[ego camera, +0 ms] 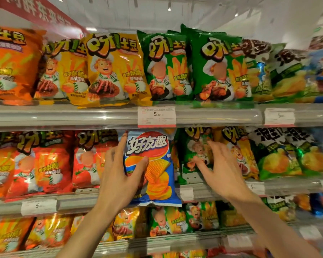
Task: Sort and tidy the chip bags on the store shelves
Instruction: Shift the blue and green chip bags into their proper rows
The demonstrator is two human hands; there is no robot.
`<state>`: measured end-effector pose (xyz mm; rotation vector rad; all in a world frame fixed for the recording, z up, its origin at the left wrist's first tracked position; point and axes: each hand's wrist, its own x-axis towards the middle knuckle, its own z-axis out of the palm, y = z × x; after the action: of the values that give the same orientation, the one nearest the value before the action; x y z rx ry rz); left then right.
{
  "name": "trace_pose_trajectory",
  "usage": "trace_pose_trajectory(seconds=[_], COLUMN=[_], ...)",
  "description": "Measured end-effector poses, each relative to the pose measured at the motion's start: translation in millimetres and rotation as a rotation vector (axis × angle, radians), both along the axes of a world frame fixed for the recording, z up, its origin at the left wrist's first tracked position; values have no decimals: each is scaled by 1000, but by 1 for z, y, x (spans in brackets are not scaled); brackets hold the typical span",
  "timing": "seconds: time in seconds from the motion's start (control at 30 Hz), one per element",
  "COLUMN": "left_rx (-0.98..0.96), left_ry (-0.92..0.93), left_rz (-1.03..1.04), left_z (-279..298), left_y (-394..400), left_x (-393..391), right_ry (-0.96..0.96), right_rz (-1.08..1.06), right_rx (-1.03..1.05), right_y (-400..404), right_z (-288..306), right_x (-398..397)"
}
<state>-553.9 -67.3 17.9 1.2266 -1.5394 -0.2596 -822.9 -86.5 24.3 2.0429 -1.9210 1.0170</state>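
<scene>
A blue chip bag with ridged chips printed on it hangs in front of the middle shelf, between red bags on the left and green bags on the right. My left hand grips the blue bag's left edge, thumb across its front. My right hand has its fingers spread and reaches to the green bags; its fingertips touch one of them.
The top shelf holds orange, yellow and green bags upright. Price tags sit on the shelf rails. Further green and black bags stand at the right. A lower shelf carries mixed yellow and green bags.
</scene>
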Motion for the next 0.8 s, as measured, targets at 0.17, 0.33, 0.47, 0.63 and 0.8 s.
trace_pose_trajectory(seconds=[0.17, 0.33, 0.47, 0.63, 0.8], left_rx=[19, 40, 56, 59, 44], left_ry=[-3, -10, -27, -42, -14], left_rz=[-32, -30, -7, 22, 36], left_z=[-3, -1, -4, -12, -9], left_y=[-3, -1, -2, -5, -8], left_x=[-48, -91, -119, -135, -133], right_ry=[33, -52, -174, -396, -443], right_rz=[-99, -118, -78, -51, -78], right_rx=[-34, 26, 120, 116, 15], right_y=[-10, -28, -42, -51, -55], right_z=[-6, -22, -37, -37, -44], right_x=[-67, -117, -133, -130, -130])
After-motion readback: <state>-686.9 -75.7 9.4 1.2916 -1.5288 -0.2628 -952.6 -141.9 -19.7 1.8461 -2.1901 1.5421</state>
